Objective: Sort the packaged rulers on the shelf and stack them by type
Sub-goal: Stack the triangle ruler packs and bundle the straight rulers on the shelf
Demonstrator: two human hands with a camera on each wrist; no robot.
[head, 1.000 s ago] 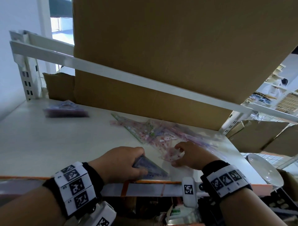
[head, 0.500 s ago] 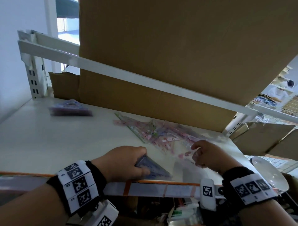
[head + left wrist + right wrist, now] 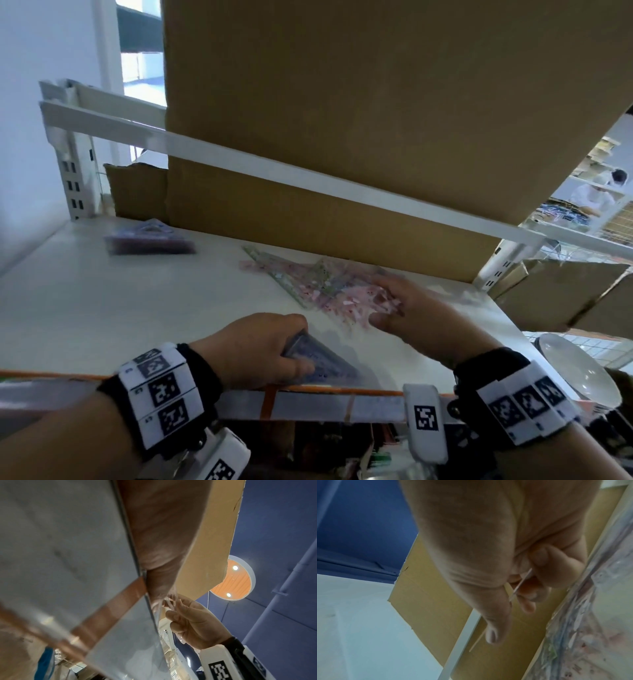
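Observation:
On the white shelf [image 3: 102, 308], my left hand [image 3: 274, 346] grips a purple triangular ruler packet [image 3: 322, 365] at the front edge. My right hand [image 3: 394, 308] hovers over the loose pile of pink and green packaged rulers [image 3: 318, 281] in the middle. It pinches the edge of a pink ruler packet [image 3: 356, 305] between thumb and fingers. The right wrist view shows that packet's thin edge [image 3: 520, 584] running between the fingers. A small stack of purple ruler packets [image 3: 150, 236] lies at the back left.
A big cardboard box [image 3: 342, 137] fills the back of the shelf behind a white rail [image 3: 274, 171]. Beyond the shelf's right end sit a white bowl [image 3: 575, 366] and more cardboard [image 3: 565, 291]. Bare shelf lies between the purple stack and the pile.
My right hand has moved from the front edge up and to the right onto the pink pile and pinched a packet there. My left hand has kept still with the purple packet.

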